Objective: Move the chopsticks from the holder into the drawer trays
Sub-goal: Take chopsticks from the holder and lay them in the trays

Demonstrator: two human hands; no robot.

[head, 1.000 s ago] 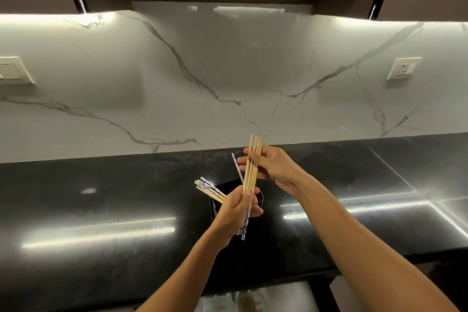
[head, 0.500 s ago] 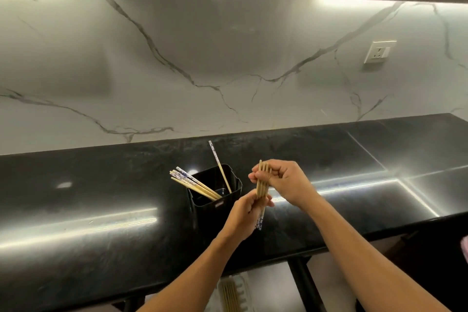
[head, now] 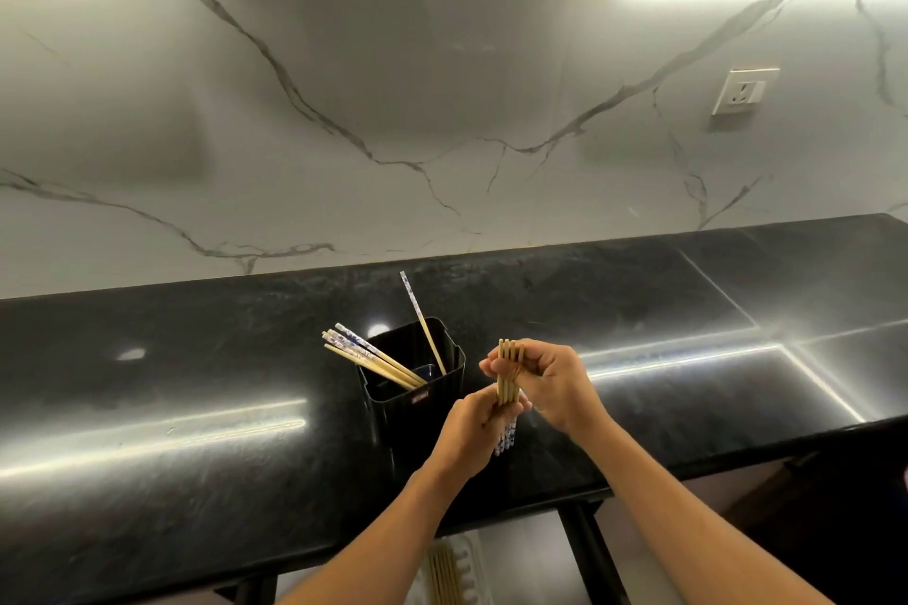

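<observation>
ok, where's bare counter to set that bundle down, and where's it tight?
Free: counter left of the holder, out to the backsplash; the stretch right of the right hand. Tight: around the holder, where chopsticks fan left over its rim, and beside it, where left hand and right hand grip the bundle.

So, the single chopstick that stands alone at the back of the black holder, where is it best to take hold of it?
The single chopstick leans back and left, its patterned end free above the holder rim. Pinch that end from above and from the right, away from the fanned chopsticks at the left rim, and draw it along its slant.
</observation>
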